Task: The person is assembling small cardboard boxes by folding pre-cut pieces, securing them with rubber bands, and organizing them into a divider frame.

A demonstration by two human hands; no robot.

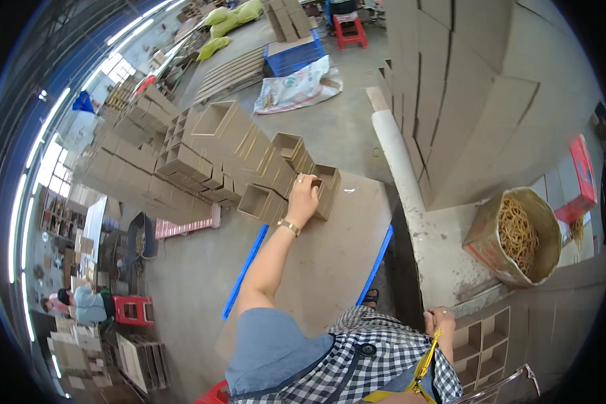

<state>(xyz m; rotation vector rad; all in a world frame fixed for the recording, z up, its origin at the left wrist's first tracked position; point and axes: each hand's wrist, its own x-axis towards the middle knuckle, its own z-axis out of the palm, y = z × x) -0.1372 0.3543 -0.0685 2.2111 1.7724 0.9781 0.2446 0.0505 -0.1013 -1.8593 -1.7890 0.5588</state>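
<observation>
The left hand (303,195) reaches out over a flat cardboard sheet (330,256) to a small open cardboard box (328,190) at the near end of a big pile of boxes (202,148), probably so it sits with the rest. Its fingers curl over the box's rim. The right hand (442,320) rests by the hip near a divided carton (481,343), fingers curled; whether it grips anything, I cannot tell.
</observation>
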